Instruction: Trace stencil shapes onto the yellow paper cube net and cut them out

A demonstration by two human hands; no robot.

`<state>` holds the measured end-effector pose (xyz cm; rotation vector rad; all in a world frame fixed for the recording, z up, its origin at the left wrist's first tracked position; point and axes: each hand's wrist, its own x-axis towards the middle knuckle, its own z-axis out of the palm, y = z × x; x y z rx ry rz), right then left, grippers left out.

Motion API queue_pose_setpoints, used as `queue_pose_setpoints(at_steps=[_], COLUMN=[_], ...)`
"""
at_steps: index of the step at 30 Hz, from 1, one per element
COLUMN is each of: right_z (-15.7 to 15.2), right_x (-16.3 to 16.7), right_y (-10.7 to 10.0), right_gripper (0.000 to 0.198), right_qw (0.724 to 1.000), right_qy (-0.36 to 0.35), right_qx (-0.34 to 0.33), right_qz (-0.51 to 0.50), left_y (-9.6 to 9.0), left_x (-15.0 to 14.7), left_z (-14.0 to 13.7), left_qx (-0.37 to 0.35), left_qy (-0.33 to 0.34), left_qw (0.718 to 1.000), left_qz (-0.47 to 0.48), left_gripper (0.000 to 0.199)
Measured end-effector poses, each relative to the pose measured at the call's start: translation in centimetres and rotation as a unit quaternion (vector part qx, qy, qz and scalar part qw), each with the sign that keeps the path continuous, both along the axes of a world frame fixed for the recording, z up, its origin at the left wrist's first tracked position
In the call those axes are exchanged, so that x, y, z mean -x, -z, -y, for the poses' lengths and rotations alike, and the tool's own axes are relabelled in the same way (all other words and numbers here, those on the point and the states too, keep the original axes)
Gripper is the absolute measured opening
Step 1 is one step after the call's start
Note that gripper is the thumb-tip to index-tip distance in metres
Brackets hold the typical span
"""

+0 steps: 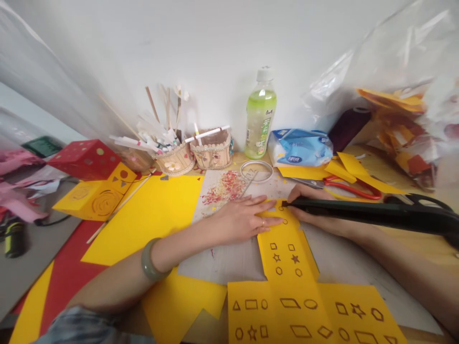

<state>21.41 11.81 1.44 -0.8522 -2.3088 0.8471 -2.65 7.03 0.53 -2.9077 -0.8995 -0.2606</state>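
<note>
My left hand [242, 220] lies flat with its fingers spread on the upper flap of a cross-shaped yellow card [294, 286]. The card bears rows of dark outlined squares, stars, circles and other shapes, with creases between its panels. At the top of that flap, my right hand [304, 205] is closed around a long black tool [340, 212], whose kind I cannot make out. The tool's tip rests close to a small round outline, just right of my left fingertips. It crosses in front of the right hand and hides most of its fingers.
A green drink bottle [261, 119], blue tissue pack [301, 148], tape ring [256, 172] and red-handled tool [353, 188] stand or lie behind. Left are decorated pen holders [175, 160], yellow sheets [154, 205] and red and yellow paper boxes [88, 160]. Clear plastic hangs at both sides.
</note>
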Motion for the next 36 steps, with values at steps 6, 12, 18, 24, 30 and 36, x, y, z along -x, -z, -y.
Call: queue_pose_setpoints(at_steps=[6, 12, 18, 24, 30, 36], right_z=[0.1, 0.1, 0.2, -1.3, -2.7, -2.4], right_x=[0.2, -0.2, 0.0, 1.1, 1.8, 3.1], right_y=[-0.6, -0.3, -1.8, -3.9, -3.9, -4.4], right_gripper=[0.013, 0.014, 0.009, 0.008, 0.011, 0.014], right_qw=[1.000, 1.000, 0.997, 0.985, 0.974, 0.970], right_qy=[-0.007, -0.009, -0.036, -0.127, -0.176, -0.194], right_qx=[-0.002, 0.016, 0.034, 0.070, 0.090, 0.106], right_qz=[0.000, 0.019, 0.054, 0.088, 0.108, 0.104], left_y=[-0.2, -0.2, -0.5, -0.4, -0.5, -1.2], left_x=[-0.1, 0.0, -0.9, -2.6, -2.3, -2.0], left_z=[0.1, 0.0, 1.1, 2.8, 4.0, 5.4], left_qx=[-0.007, -0.005, -0.003, -0.038, -0.047, -0.031], left_qy=[-0.004, -0.005, -0.042, -0.108, -0.071, 0.048], left_qw=[1.000, 1.000, 0.999, 0.993, 0.995, 0.995], left_qz=[-0.001, -0.002, -0.018, 0.018, 0.055, 0.078], left_gripper=[0.036, 0.036, 0.035, 0.033, 0.034, 0.026])
